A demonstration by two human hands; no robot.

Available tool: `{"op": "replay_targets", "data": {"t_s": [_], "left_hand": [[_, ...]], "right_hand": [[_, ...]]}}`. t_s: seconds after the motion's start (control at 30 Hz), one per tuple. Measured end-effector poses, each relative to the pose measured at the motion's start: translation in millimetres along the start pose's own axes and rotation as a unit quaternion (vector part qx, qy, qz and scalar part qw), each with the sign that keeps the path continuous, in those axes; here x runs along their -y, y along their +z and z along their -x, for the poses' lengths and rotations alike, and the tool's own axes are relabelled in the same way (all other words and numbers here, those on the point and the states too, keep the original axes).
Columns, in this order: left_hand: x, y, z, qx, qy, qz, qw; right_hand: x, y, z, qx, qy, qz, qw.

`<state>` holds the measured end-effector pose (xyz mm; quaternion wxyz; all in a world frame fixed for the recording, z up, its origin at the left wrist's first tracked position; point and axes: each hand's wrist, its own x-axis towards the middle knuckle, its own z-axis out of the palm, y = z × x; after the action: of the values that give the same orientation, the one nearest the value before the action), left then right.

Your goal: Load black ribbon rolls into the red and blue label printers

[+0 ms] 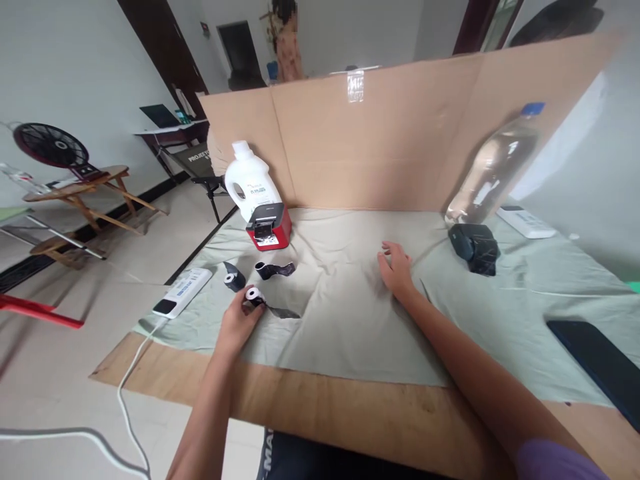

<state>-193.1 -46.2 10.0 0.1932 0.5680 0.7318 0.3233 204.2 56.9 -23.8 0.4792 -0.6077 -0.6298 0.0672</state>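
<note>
My left hand [241,319] is closed around a small roll of black ribbon-like material with a white core [254,296], whose loose tail trails to the right over the cloth. Just behind it sits a second roll [233,280] with a short tail sticking up. A third roll [261,267], darker at its core, has its strip lying out to the right. Farther back stands a red and black box-shaped device [271,228], like a small label printer. My right hand [396,268] rests on the cloth with nothing in it, its fingers slightly bent and apart.
A white jug [254,179] and a clear bottle with a blue cap [495,167] stand before the cardboard screen [365,147]. A black device [474,248], a phone [597,367] and a white power strip [184,293] lie on the pale green cloth [350,333]. Another person [289,50] is behind the screen.
</note>
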Motion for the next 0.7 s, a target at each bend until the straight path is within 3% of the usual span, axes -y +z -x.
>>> {"op": "replay_targets", "data": {"t_s": [0.23, 0.57, 0.7], "left_hand": [[4.3, -9.5, -10.1, -0.084, -0.056, -0.039, 0.994], [4.7, -6.3, -15.2, -0.047, -0.053, -0.085, 0.994], [0.1, -19.6, -7.2, -0.018, -0.058, -0.099, 0.993]], "right_hand": [[-15.3, -3.7, -5.5, 0.005, 0.032, -0.041, 0.999], [-14.2, -2.6, -4.3, 0.028, 0.029, -0.015, 0.999], [-9.0, -7.9, -1.5, 0.032, 0.005, 0.012, 0.999]]}}
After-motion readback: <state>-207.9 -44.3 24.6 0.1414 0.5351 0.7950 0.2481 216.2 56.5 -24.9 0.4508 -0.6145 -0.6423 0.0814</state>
